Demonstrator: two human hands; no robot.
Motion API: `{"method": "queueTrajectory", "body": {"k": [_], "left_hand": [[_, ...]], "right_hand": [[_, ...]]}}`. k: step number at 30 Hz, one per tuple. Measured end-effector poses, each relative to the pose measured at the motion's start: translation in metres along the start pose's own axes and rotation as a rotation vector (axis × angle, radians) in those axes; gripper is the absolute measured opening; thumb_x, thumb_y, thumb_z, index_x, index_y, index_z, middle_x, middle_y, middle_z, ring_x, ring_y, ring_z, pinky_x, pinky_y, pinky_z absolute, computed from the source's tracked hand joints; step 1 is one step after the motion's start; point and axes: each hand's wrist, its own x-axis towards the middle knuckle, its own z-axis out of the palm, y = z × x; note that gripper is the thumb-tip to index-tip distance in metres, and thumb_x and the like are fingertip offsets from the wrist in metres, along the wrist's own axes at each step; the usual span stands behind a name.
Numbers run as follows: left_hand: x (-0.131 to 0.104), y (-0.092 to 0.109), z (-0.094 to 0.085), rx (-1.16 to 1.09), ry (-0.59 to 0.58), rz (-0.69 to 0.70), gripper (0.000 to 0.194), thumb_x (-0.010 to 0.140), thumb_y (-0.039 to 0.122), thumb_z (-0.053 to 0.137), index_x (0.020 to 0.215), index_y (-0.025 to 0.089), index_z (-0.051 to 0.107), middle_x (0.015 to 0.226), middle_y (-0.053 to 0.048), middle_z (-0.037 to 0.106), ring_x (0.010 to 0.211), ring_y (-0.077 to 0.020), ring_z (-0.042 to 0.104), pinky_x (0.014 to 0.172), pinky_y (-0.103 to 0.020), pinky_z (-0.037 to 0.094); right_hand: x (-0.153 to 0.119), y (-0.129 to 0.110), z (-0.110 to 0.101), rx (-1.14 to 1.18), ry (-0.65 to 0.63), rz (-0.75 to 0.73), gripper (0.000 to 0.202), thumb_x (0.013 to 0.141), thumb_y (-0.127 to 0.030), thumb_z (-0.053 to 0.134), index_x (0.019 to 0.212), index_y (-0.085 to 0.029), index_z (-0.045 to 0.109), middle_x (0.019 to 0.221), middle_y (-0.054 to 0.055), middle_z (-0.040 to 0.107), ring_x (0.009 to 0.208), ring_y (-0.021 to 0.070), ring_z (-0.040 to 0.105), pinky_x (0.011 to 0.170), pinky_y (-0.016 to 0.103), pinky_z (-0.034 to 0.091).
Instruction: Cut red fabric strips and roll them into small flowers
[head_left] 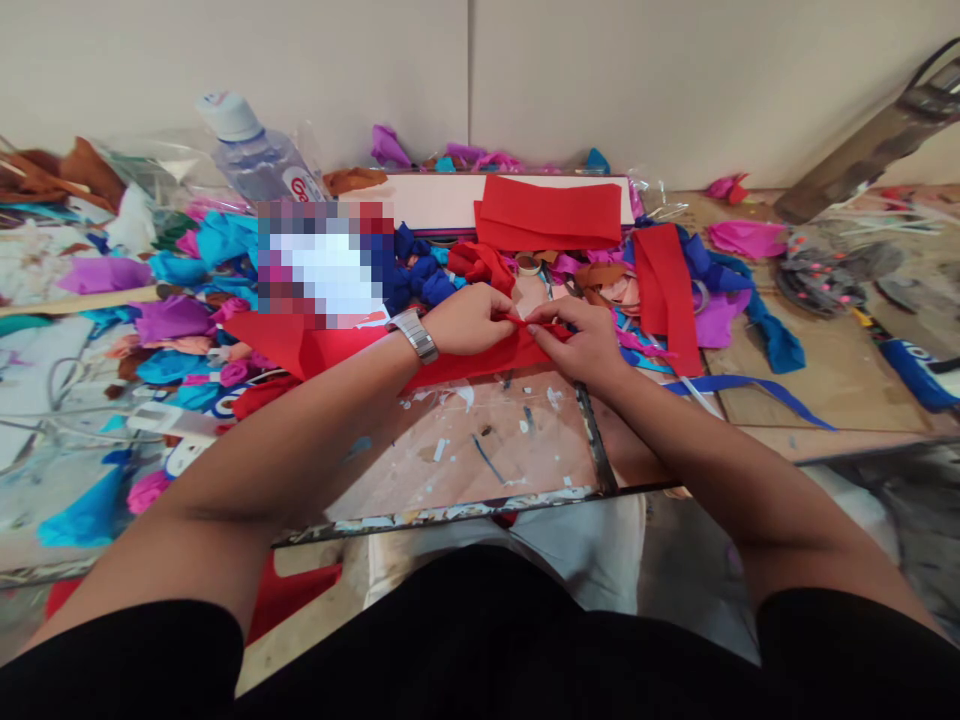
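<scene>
A long strip of red material [480, 366] stretches over the middle of the table, below the heaped colored scraps. My left hand [469, 320], with a metal watch at the wrist, pinches its upper edge. Close beside it, my right hand [576, 338] pinches the same red material, so the fingertips of both hands nearly meet. The edge between them looks gathered or folded. Folded red sheets [551, 212] lie on a white box behind the hands, and more red strips [666, 290] rest to the right.
Blue, purple and pink scraps [176, 320] heap at the left. A clear bottle [259, 155] stands behind them. At the right are a dark tumbler [862, 150], a blue ribbon [757, 385] and a blue-wrapped object [919, 372]. The table's front edge [465, 512] is near my body.
</scene>
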Motion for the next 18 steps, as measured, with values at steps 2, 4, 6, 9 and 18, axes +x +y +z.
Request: {"method": "queueTrajectory", "body": {"k": [2, 4, 6, 9, 18], "left_hand": [[0.0008, -0.0021, -0.0004, 0.041, -0.062, 0.018, 0.026, 0.083, 0.031, 0.058, 0.084, 0.020, 0.082, 0.073, -0.002, 0.075, 0.068, -0.0180, 0.061, 0.070, -0.034, 0.045], [0.0013, -0.0030, -0.0013, 0.059, -0.089, 0.018, 0.028, 0.084, 0.029, 0.056, 0.086, 0.019, 0.082, 0.075, -0.002, 0.075, 0.069, -0.0183, 0.062, 0.070, -0.034, 0.044], [0.0012, -0.0020, -0.0022, 0.050, -0.102, 0.009, 0.027, 0.085, 0.029, 0.056, 0.084, 0.019, 0.080, 0.072, -0.001, 0.071, 0.067, -0.0176, 0.059, 0.069, -0.034, 0.043], [0.0008, 0.0014, -0.0029, 0.017, -0.108, 0.011, 0.028, 0.090, 0.034, 0.056, 0.076, 0.019, 0.076, 0.068, -0.001, 0.064, 0.064, -0.0164, 0.053, 0.065, -0.034, 0.038], [0.0022, -0.0014, -0.0009, 0.000, -0.055, 0.020, 0.031, 0.095, 0.041, 0.060, 0.080, 0.017, 0.074, 0.073, -0.001, 0.069, 0.068, -0.0149, 0.055, 0.068, -0.031, 0.040]], "right_hand": [[0.0000, -0.0003, -0.0002, -0.004, -0.002, -0.008, 0.011, 0.094, -0.031, 0.071, 0.098, -0.027, 0.081, 0.100, 0.005, 0.085, 0.092, 0.0253, 0.079, 0.086, 0.042, 0.062], [0.0002, -0.0004, -0.0005, 0.004, -0.009, -0.012, 0.011, 0.094, -0.031, 0.071, 0.097, -0.027, 0.081, 0.101, 0.005, 0.086, 0.093, 0.0254, 0.079, 0.089, 0.043, 0.062], [0.0005, -0.0005, -0.0008, 0.006, -0.009, -0.010, 0.011, 0.094, -0.030, 0.071, 0.097, -0.027, 0.081, 0.100, 0.005, 0.086, 0.092, 0.0254, 0.079, 0.089, 0.043, 0.063], [0.0010, -0.0009, -0.0008, 0.007, -0.002, -0.018, 0.010, 0.093, -0.029, 0.072, 0.097, -0.027, 0.081, 0.099, 0.005, 0.085, 0.092, 0.0253, 0.080, 0.088, 0.042, 0.063], [0.0003, -0.0017, -0.0004, -0.028, 0.019, 0.038, 0.015, 0.092, -0.029, 0.073, 0.104, -0.027, 0.082, 0.103, 0.005, 0.086, 0.091, 0.0258, 0.079, 0.083, 0.041, 0.063]]}}
